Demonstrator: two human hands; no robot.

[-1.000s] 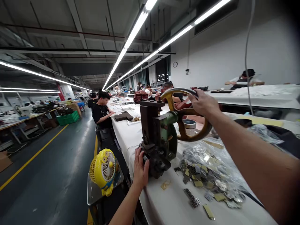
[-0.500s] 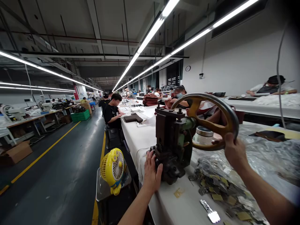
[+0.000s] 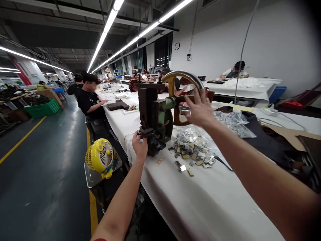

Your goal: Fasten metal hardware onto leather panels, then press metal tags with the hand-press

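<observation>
The right hand (image 3: 201, 109), spread wide, lies against the single handwheel (image 3: 179, 99) of one press (image 3: 147, 103); the left hand (image 3: 140, 146), half curled, touches it low down, whether gripping I can't tell. The press stands on one white table (image 3: 213, 197) near one heap of metal pieces (image 3: 193, 152); one yellow fan (image 3: 100, 156) sits alongside.

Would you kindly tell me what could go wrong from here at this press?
The left grip is against the lower part of the press, so it might get pinched if the handwheel turns. The right grip looks spread at the handwheel's rim rather than closed around it, so it might slip. Small metal pieces lie loose on the white table and could get scattered.
</observation>
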